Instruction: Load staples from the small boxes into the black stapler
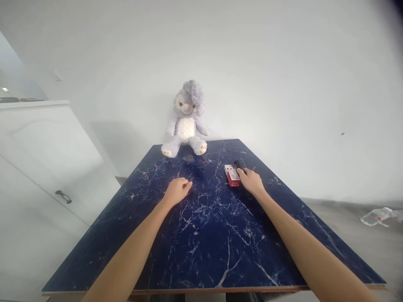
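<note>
My left hand (177, 191) rests loosely curled over the middle of the dark blue table (204, 243), its thumb pointing right. A small dark gap shows between thumb and fingers, and I see nothing held there. On the right, my right hand (252, 181) is closed around a black rod-shaped object (238, 164), whose far end sticks out past the fingers. Just left of that hand lies a small red and white box (232, 176). The right thumb is close to the box's edge; whether they touch, I cannot tell.
A grey plush toy (187, 126) sits at the table's far end against the white wall (283, 84). A white cabinet (37, 167) with a dark handle (64, 196) stands on the left. Clear plastic (376, 216) lies on the floor at right.
</note>
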Available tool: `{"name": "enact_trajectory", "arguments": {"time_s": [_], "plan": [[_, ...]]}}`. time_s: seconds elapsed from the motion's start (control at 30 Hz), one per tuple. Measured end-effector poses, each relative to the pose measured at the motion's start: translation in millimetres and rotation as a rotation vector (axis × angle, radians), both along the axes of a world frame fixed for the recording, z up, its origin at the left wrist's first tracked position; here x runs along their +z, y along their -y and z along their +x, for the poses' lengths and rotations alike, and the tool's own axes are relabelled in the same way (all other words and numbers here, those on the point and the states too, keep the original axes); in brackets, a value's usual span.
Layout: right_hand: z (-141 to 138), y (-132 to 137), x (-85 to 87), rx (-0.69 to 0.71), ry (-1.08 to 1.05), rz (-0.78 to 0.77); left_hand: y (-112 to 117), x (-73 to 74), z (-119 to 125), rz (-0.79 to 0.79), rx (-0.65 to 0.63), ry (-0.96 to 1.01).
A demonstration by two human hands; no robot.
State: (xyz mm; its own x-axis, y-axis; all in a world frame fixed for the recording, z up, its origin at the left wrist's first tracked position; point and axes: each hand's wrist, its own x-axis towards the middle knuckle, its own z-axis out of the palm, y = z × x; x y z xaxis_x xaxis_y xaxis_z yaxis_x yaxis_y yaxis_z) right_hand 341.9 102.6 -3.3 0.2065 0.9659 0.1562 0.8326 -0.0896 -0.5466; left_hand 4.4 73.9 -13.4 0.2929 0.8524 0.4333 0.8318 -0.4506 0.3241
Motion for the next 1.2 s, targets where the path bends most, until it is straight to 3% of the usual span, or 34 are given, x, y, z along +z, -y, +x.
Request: {"name": "enact_trajectory", "arguments": {"time_s": [0.2,0.33,0.43,0.57,0.67,0.73,0.97,1.07,1.2], "plan": [[-25,6,-4.5,0.097,-0.09,0.076,8,1.8,4,0.067,0.014,-0.05],[-64,10,-6.2,0.195,-0.149,0.122,19,2.0,-13,0.069,0.082,0.019],[-117,12,-7.1,0.28,-0.222,0.12,22,1.6,-44,0.027,0.233,0.143],[-216,14,-8.7,0.296,-0.329,0.083,15,1.8,-90,-0.126,0.426,0.326],[-279,13,-10.2,0.302,-0.393,0.096,11,1.8,-118,-0.155,0.489,0.43],[-302,7,-12.4,0.335,-0.422,0.105,11,2.7,-134,-0.169,0.48,0.484],[-294,-16,-22.0,0.541,-0.36,0.117,19,15.2,-163,-0.438,0.159,0.535],[-290,-18,-23.1,0.609,-0.278,0.141,22,19.9,-167,-0.475,0.12,0.554],[-282,-28,-26.2,0.672,-0.39,0.088,23,20.5,-172,-0.539,0.092,0.603]]}}
